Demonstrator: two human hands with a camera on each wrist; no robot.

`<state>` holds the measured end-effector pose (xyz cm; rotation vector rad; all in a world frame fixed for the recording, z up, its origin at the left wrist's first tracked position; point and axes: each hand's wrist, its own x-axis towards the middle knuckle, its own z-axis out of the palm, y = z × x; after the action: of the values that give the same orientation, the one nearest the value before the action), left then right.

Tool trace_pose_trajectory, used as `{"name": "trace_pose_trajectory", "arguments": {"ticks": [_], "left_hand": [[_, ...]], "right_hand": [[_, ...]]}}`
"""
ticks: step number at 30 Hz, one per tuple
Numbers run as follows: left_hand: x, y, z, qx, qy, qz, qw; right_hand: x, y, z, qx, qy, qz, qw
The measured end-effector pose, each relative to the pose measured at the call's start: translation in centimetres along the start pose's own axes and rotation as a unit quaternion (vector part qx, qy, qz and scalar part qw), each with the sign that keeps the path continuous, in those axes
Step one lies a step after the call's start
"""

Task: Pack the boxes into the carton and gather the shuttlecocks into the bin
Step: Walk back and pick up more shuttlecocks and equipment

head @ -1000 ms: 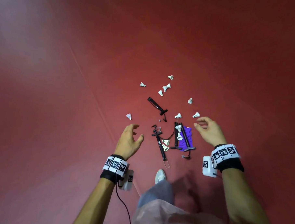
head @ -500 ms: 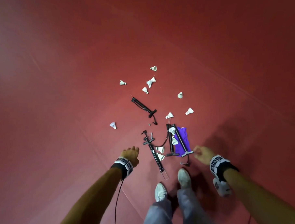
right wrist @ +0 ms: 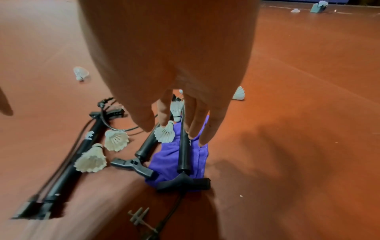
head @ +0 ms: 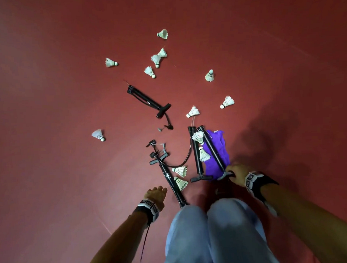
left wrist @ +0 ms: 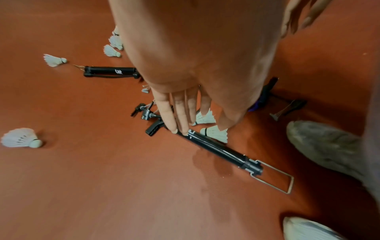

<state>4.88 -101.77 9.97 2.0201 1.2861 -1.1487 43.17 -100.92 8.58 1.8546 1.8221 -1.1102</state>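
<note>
Red court floor point(head: 48, 117) carries scattered shuttlecocks point(head: 227, 102) among black pumps point(head: 147, 101). Left hand point(head: 155, 194) and right hand point(head: 235, 173), grips loosely spread and empty, risk snagging hoses or crushing feathers.

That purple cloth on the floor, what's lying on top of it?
One black pump lies across the purple cloth, and a shuttlecock overlaps its edge. Whatever is under the cloth is hidden.

Shuttlecocks point(head: 227, 102) scattered all over the red floor point(head: 48, 117), mixed with black pumps point(head: 147, 101) and a purple cloth point(head: 219, 147). Left hand point(head: 156, 193) hovering, right hand point(head: 237, 173) at a pump handle.
</note>
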Motion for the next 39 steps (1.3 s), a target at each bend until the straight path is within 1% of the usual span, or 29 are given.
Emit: {"name": "trace_pose_trajectory", "arguments": {"ticks": [3, 6, 8, 12, 14, 17, 20, 22, 24, 26, 27, 30, 32, 35, 39], "left_hand": [[6.1, 0.3, 2.7, 0.010, 0.019, 0.008, 1.000], [11.2, 0.2, 4.6, -0.002, 0.040, -0.008, 0.999], [13.9, 0.0, 5.7, -0.005, 0.042, -0.025, 0.999], [17.7, -0.6, 7.4, -0.038, 0.021, -0.036, 0.998], [18.8, -0.7, 7.7, -0.059, 0.027, -0.031, 0.997], [19.8, -0.9, 8.1, -0.145, 0.056, -0.031, 0.987], [20.7, -1.2, 8.6, -0.271, 0.083, -0.069, 0.956], [20.5, -1.0, 8.4, -0.331, 0.092, -0.100, 0.934], [19.4, -0.7, 7.8, -0.376, 0.101, -0.122, 0.913], [18.9, -0.7, 7.9, -0.412, 0.123, -0.131, 0.894], [18.5, -0.8, 8.0, -0.417, 0.133, -0.127, 0.890], [16.9, -1.2, 8.1, -0.416, 0.159, -0.121, 0.887], [14.5, -1.2, 7.0, -0.414, 0.182, -0.128, 0.882], [9.8, -1.7, 4.5, -0.393, 0.186, -0.128, 0.891], [2.1, -2.4, -0.4, -0.369, 0.188, -0.110, 0.903]], "right_hand": [[4.7, 1.0, 2.1, -0.019, -0.002, 0.001, 1.000], [9.0, 2.4, 4.4, -0.041, 0.007, 0.009, 0.999], [11.3, 3.3, 5.9, -0.042, 0.004, 0.005, 0.999], [14.1, 4.2, 8.4, -0.043, -0.007, 0.001, 0.999], [14.9, 4.4, 9.4, -0.046, -0.022, 0.008, 0.999], [15.5, 4.5, 10.3, -0.052, -0.040, 0.013, 0.998], [15.5, 4.3, 10.3, -0.081, -0.008, 0.002, 0.997], [14.9, 4.1, 9.9, -0.107, 0.032, -0.003, 0.994], [14.3, 3.9, 9.4, -0.110, 0.049, -0.005, 0.993], [13.8, 4.0, 8.9, -0.098, 0.062, -0.013, 0.993], [13.3, 4.1, 8.5, -0.092, 0.072, -0.016, 0.993], [11.7, 4.1, 7.5, -0.091, 0.101, -0.026, 0.990], [9.7, 3.9, 6.5, -0.105, 0.114, -0.029, 0.988], [6.4, 3.4, 4.6, -0.134, 0.116, -0.028, 0.984], [-0.7, 0.2, -1.1, -0.109, 0.091, 0.008, 0.990]]}}
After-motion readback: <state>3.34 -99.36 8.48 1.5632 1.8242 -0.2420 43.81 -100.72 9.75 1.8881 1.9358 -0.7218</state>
